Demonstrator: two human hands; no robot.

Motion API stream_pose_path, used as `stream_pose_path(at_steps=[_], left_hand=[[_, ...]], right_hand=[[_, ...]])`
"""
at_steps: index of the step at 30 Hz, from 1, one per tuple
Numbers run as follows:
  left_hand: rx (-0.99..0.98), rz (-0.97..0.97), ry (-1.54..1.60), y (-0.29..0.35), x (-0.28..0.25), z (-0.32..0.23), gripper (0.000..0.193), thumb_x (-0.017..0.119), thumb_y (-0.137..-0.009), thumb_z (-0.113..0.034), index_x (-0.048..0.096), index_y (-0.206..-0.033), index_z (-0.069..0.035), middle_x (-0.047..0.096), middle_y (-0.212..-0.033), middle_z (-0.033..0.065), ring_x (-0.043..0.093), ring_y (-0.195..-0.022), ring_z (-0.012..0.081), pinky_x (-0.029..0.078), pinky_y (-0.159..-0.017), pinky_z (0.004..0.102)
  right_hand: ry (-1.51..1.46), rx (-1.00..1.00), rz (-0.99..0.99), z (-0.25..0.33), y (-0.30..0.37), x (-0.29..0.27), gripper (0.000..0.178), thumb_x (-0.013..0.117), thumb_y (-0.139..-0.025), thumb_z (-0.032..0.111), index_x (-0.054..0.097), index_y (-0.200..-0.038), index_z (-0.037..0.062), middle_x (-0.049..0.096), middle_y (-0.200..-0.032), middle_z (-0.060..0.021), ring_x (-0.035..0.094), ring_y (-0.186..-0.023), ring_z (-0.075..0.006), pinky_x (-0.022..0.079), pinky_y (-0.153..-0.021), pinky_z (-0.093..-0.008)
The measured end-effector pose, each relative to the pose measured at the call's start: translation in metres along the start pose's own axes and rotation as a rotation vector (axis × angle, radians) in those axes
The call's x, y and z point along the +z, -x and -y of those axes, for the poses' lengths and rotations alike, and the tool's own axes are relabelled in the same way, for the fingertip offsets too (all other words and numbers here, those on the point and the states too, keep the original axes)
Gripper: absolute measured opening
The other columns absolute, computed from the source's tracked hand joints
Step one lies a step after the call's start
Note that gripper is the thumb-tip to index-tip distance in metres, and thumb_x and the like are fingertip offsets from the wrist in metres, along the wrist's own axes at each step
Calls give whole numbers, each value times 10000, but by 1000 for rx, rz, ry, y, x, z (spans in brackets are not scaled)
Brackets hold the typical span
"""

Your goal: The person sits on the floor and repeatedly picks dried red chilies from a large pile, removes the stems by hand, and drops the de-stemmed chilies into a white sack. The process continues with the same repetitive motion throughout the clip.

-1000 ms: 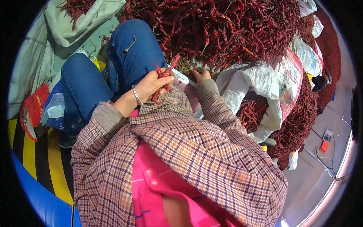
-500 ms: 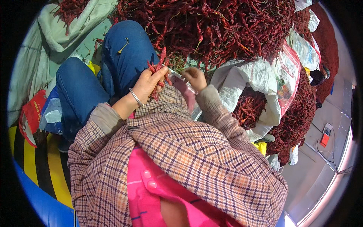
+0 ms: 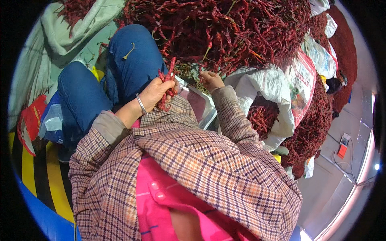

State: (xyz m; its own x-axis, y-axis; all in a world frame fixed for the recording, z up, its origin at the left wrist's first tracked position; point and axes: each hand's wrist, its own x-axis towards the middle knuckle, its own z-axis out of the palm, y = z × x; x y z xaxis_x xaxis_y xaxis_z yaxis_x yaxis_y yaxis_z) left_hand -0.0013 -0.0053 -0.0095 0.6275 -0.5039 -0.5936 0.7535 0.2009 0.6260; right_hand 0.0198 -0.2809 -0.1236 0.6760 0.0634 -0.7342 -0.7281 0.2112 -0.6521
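My left hand (image 3: pixel 155 93) is closed around a small bunch of dried red chillies (image 3: pixel 172 66), which stick out beyond and below the fingers. It is over my lap, just nearer than my jeans-clad knee. To its right, a short gap away, my right hand (image 3: pixel 212 80) has its fingers drawn together in a pinch; whatever is between the fingertips is too small to make out. Close by those fingertips are loose greenish stems (image 3: pixel 187 72), at the near edge of a large heap of dried red chillies (image 3: pixel 225 32). A clear-sided tray (image 3: pixel 207 110) sits beneath the right wrist.
A white woven sack (image 3: pixel 281 86), its mouth rolled back, holds more chillies on the right. Beyond it are other sacks and chilli piles. Pale sacking (image 3: pixel 30 76) hangs at the left. A chilli stem (image 3: pixel 129 51) lies on my knee. A red-and-white packet (image 3: pixel 30 124) is at far left.
My right hand has moved a little right, away from the left hand, and its fingers now point toward the stems. The left hand keeps its bunch of chillies and has barely shifted.
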Motion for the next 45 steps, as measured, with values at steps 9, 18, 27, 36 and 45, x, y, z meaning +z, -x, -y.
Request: stream_pose_path(at_steps=[9,18,27,36,45], left_hand=[[12,-133,-20,-2,15,-4,265,503,-937,-294,580,-826,-65,508,-662,-31,395,-498,26,322,-444,180],[59,-170,-183,-12,15,8,257,611,-869,-293,627,-828,-39,556,-640,-25,437,-489,33,338,-426,204],[28,-133,-279,-4,19,-1,221,630,-851,-241,653,-852,-21,582,-680,-15,469,-561,49,380,-492,230],[117,-63,-403,-12,12,13,244,597,-866,-219,629,-908,19,622,-781,27,537,-692,81,451,-627,269],[99,-108,-134,-10,15,13,192,590,-877,-194,614,-901,-5,616,-787,20,551,-703,74,462,-644,256]], right_hand=[[-200,-53,208,13,73,66,46,624,-864,140,632,-872,95,606,-750,38,544,-653,-67,432,-595,-212],[-109,-112,276,1,95,93,74,655,-835,100,613,-859,45,598,-725,6,536,-647,-83,438,-612,-220],[-78,-175,287,25,90,91,134,563,-904,144,589,-968,30,565,-779,7,514,-701,-74,431,-628,-222],[619,-789,-58,14,91,102,200,527,-922,160,519,-792,8,480,-709,-6,457,-633,-116,394,-564,-289],[132,-632,-53,4,92,120,261,433,-967,194,461,-769,26,478,-691,-17,419,-627,-94,358,-554,-265]])
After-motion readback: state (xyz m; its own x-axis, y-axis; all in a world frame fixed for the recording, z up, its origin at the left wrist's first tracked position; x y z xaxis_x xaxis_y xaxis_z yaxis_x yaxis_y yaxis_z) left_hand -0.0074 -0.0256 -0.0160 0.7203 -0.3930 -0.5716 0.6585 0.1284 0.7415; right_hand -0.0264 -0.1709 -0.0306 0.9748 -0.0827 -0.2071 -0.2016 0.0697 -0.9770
